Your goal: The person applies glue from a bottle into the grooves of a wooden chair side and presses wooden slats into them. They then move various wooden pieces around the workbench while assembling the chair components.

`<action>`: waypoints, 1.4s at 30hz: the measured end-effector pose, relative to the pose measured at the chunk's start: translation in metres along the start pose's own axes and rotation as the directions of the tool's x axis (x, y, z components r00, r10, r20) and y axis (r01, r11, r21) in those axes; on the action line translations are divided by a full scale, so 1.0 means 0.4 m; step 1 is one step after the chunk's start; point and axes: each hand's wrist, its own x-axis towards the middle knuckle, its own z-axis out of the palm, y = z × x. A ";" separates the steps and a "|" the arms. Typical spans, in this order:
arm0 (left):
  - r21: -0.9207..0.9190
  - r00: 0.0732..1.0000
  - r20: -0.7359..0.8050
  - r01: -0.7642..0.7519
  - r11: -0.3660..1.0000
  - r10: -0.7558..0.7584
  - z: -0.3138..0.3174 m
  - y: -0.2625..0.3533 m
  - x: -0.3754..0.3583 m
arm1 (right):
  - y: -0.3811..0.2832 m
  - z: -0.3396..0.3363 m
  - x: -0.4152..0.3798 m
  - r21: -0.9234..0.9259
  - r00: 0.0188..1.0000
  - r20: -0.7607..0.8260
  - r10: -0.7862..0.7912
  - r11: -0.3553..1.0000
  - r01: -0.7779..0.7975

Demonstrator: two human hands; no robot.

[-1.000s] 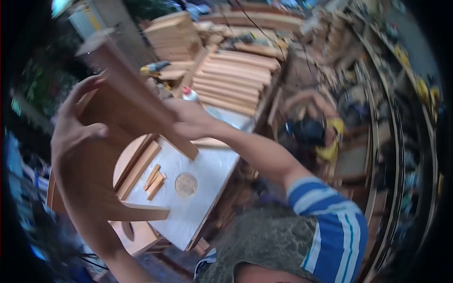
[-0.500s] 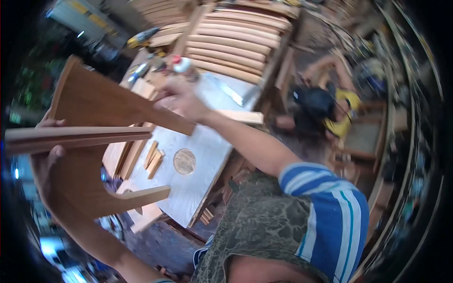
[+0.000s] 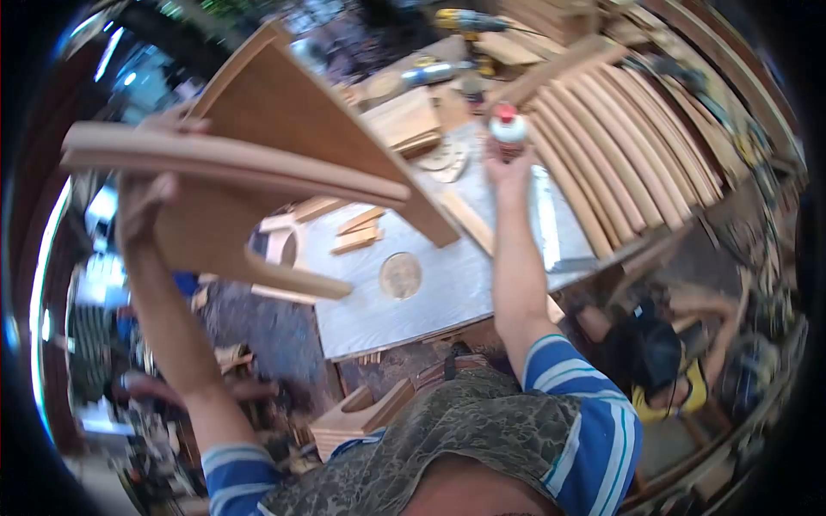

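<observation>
My left hand [image 3: 151, 193] is raised and closed around a brown wooden workpiece [image 3: 267, 112], which has a broad curved panel and tapering legs. A pale, grooved wooden rail [image 3: 249, 168] crosses in front of it, within the same grasp; how the two are joined is not visible. Over the far side of the workbench [image 3: 456, 297], my right hand [image 3: 509, 168] wraps around a white bottle [image 3: 508, 131] with a red cap. The bottle stands upright, its lower part hidden by the fingers.
Small wooden blocks [image 3: 357, 236] lie near a round inset [image 3: 401, 275]. Curved wooden slats [image 3: 602, 155] fill the right side beside a metal square [image 3: 546, 219]. A yellow drill [image 3: 469, 21] rests at the back. Another person [image 3: 662, 361] sits low on the right.
My right hand has left the workpiece's leg and reached the bottle, closing on it. The left hand still holds the workpiece and rail. The view has turned.
</observation>
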 end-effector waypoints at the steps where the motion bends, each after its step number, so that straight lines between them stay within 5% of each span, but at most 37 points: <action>1: -0.028 1.000 -0.018 -0.012 1.000 0.011 0.009 -0.001 0.008 | -0.020 -0.023 0.071 -0.038 0.995 0.095 0.005 0.999 -0.002; 5: -0.075 1.000 -0.027 0.007 0.997 -0.009 0.024 0.007 0.036 | -0.027 0.041 -0.006 -0.241 0.999 -0.030 -0.036 0.970 0.028; 7: -0.083 0.997 -0.060 -0.047 0.995 0.042 0.025 -0.013 0.040 | -0.021 0.078 -0.138 -0.408 0.994 0.095 -0.046 0.909 0.081; 8: -0.071 0.997 -0.079 -0.006 0.997 0.000 0.021 -0.017 0.041 | -0.041 0.059 -0.186 -0.448 0.936 0.347 0.057 0.887 0.113; 9: -0.075 0.995 -0.083 0.047 0.996 -0.053 0.026 -0.022 0.040 | -0.038 0.066 -0.242 -0.455 0.941 0.336 0.039 0.882 0.125; 12: -0.200 0.996 -0.060 0.054 0.978 -0.068 0.049 -0.005 0.044 | -0.022 0.124 -0.483 -0.477 0.742 0.667 -0.068 0.726 0.496; 16: -0.309 0.990 -0.138 -0.037 0.950 -0.007 0.093 -0.016 0.025 | -0.003 0.188 -0.724 -0.438 0.536 0.836 -0.118 0.446 0.781; 18: -0.107 0.926 -0.356 -0.175 0.979 0.127 0.156 0.007 0.024 | -0.020 0.170 -0.789 -0.451 0.513 0.849 -0.130 0.330 0.830; 21: 0.281 0.699 -0.606 -0.257 0.925 0.379 0.179 0.045 0.016 | -0.011 0.136 -0.855 -0.540 0.557 0.829 0.048 0.325 0.776; 22: 0.286 0.685 -0.614 -0.268 0.920 0.391 0.158 0.050 0.004 | 0.013 0.117 -0.872 -0.605 0.584 0.793 0.174 0.337 0.721; 24: -0.112 0.853 -0.483 -0.285 0.952 0.198 0.114 0.057 -0.027 | 0.058 0.086 -0.872 -0.706 0.627 0.708 0.325 0.348 0.617; 27: -0.612 0.992 -0.111 -0.114 0.783 0.057 0.044 0.077 -0.049 | 0.111 0.044 -0.813 -0.781 0.673 0.620 0.404 0.400 0.480; 34: -0.548 0.988 -0.153 -0.084 0.832 -0.002 0.024 0.092 -0.055 | 0.187 0.059 -0.775 -0.759 0.582 0.642 0.498 0.517 0.395; 36: -0.558 0.984 -0.176 -0.081 0.826 -0.022 0.029 0.081 -0.049 | 0.187 0.068 -0.791 -0.653 0.642 0.713 0.283 0.600 0.462; 37: -0.579 0.980 -0.195 -0.083 0.811 -0.039 0.033 0.073 -0.048 | 0.154 0.083 -0.772 -0.672 0.579 0.710 0.400 0.632 0.386; 39: -0.576 0.975 -0.217 -0.087 0.813 -0.050 0.017 0.072 -0.038 | 0.146 0.143 -0.811 -0.509 0.552 0.823 0.133 0.604 0.614; 42: -0.604 0.957 -0.238 -0.011 0.797 -0.168 0.030 0.080 -0.042 | 0.122 0.302 -0.931 -0.328 0.337 0.940 0.051 0.408 0.852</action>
